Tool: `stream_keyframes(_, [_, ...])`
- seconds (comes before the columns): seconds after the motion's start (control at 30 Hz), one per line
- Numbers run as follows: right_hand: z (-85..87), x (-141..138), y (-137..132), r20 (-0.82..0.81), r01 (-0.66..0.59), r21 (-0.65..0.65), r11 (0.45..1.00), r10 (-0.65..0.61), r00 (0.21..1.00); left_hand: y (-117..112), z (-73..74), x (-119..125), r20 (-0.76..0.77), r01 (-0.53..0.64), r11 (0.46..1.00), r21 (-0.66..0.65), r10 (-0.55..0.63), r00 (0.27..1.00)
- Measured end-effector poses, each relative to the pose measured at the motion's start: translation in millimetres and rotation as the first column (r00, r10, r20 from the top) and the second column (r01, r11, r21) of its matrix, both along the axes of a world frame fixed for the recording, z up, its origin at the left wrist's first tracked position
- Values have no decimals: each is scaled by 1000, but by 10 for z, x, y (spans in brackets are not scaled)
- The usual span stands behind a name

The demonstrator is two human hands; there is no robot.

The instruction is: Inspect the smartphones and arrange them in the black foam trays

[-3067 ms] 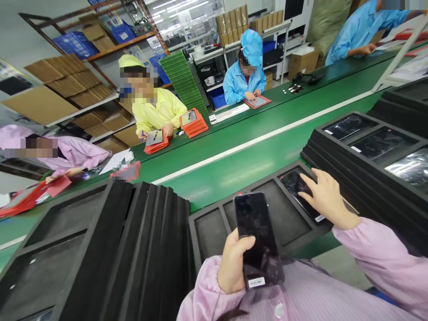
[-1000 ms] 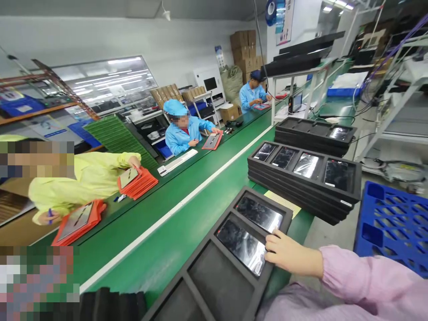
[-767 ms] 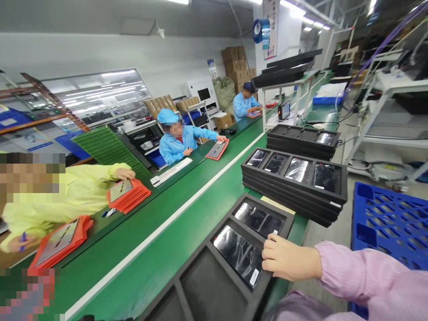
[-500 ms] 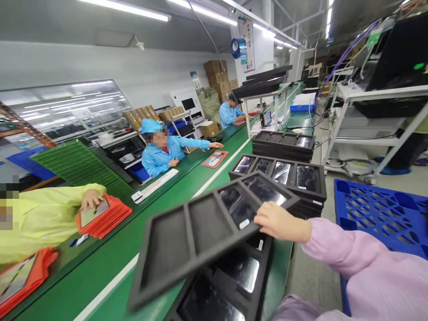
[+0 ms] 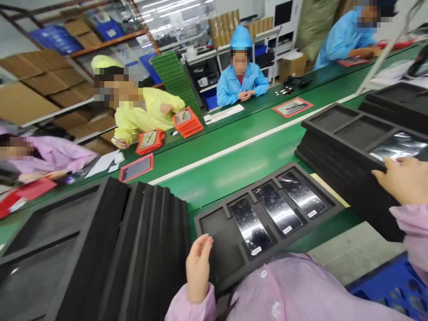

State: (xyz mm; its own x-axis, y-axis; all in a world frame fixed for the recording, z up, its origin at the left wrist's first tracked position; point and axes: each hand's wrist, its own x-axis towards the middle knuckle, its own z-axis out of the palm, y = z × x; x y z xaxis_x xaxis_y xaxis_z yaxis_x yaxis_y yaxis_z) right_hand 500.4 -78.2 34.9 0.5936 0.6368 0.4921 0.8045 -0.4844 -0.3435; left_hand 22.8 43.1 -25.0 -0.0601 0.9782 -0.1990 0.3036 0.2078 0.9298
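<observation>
My left hand (image 5: 198,267) is at the left end of a black foam tray (image 5: 224,281), its fingers loosely bent beside the rim; contact is unclear. Three dark glossy screen panels (image 5: 279,208) with small white labels lie in that tray, and its leftmost pocket is bare. On the right, my right hand (image 5: 406,178) grips the near edge of another foam tray (image 5: 363,130), its thumb over the rim. This tray tops a stack and shows two bare pockets and one shiny panel (image 5: 399,146) near my fingers. Its right end is cut off by the frame.
Upright foam trays (image 5: 147,249) lean together on the left. Across the green conveyor (image 5: 230,171) sit several co-workers, with red-edged sheets (image 5: 188,122) piled before one in yellow. A blue plastic pallet (image 5: 394,285) is on the floor at lower right.
My view has swung left and down. The tray in my right hand has gone from tilted mid-air to lying on the right stack. My left hand has come into view.
</observation>
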Motion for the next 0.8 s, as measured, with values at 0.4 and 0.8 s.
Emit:
stream_keyframes(0.4, [-699,-2121,755,-193,-446,-444,777,403,895,-139,-91,1463,-709,544,839,-12,-391,588])
stream_keyframes(0.8, [-763,-1440,670,-281,-441,-307,843,363,889,110,-245,772,-122,287,952,-106,-299,947])
